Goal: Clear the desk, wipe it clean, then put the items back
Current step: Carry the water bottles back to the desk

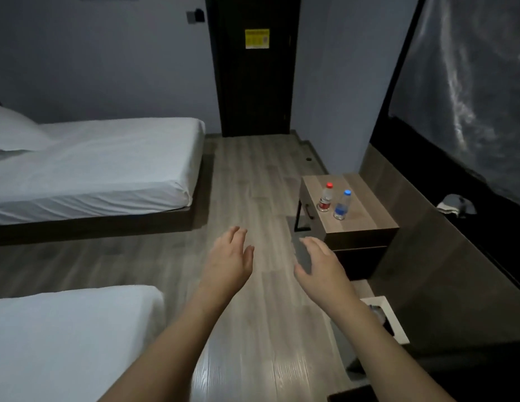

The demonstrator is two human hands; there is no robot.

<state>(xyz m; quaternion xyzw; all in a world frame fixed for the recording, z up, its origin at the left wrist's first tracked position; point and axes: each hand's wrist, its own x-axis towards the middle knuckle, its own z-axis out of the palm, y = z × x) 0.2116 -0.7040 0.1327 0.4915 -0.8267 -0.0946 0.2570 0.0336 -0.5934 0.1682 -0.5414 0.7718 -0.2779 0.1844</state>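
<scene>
wooden and low, the small desk [366, 211] stands on the right near the wall, carrying a red-capped bottle [326, 197] and a blue-capped bottle [342, 205] just beside each other, both upright. the left hand [228, 258] and right hand [319, 264] hover over the plank floor [253, 181], fingers relaxed and apart, holding nothing. two white beds [108, 166] lie to the left.

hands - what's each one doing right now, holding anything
Left hand: open, fingers relaxed, holding nothing.
Right hand: open, fingers relaxed, holding nothing.
</scene>
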